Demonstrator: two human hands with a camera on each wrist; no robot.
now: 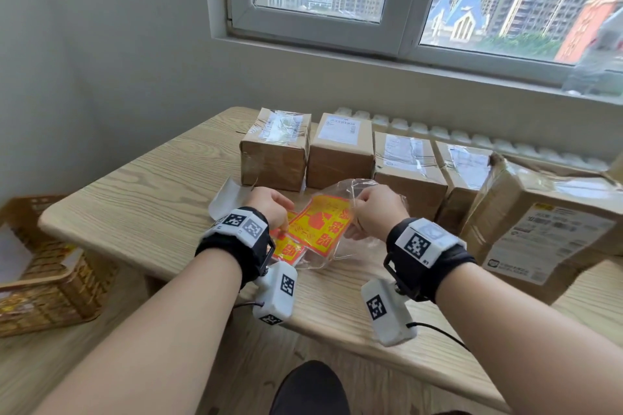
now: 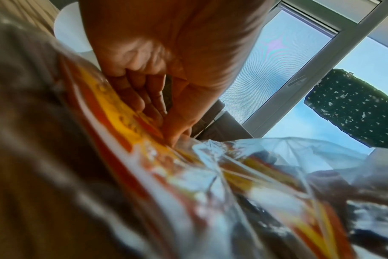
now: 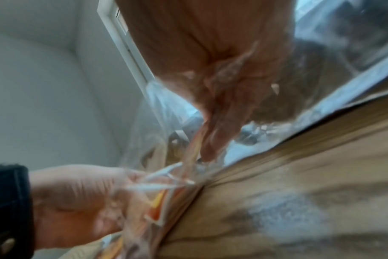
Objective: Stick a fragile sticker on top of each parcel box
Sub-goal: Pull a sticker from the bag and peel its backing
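Several brown parcel boxes stand in a row at the back of the table, from the leftmost box (image 1: pixel 274 148) to a large tilted box (image 1: pixel 539 229) at the right. In front of them a clear plastic bag (image 1: pixel 340 246) holds red and yellow fragile stickers (image 1: pixel 317 226). My left hand (image 1: pixel 271 207) pinches the left end of the stickers (image 2: pixel 126 126), thumb against curled fingers (image 2: pixel 144 98). My right hand (image 1: pixel 374 209) pinches the bag's upper right edge, and the crinkled plastic bag (image 3: pixel 157 122) drapes over its fingers (image 3: pixel 213 140). A smaller sticker stack (image 1: pixel 288 249) lies under my left wrist.
A curled white backing sheet (image 1: pixel 229 199) lies on the wooden table (image 1: pixel 151 199), left of my left hand. A wicker basket (image 1: pixel 50 283) stands on the floor at the left. A window and a white radiator are behind the boxes.
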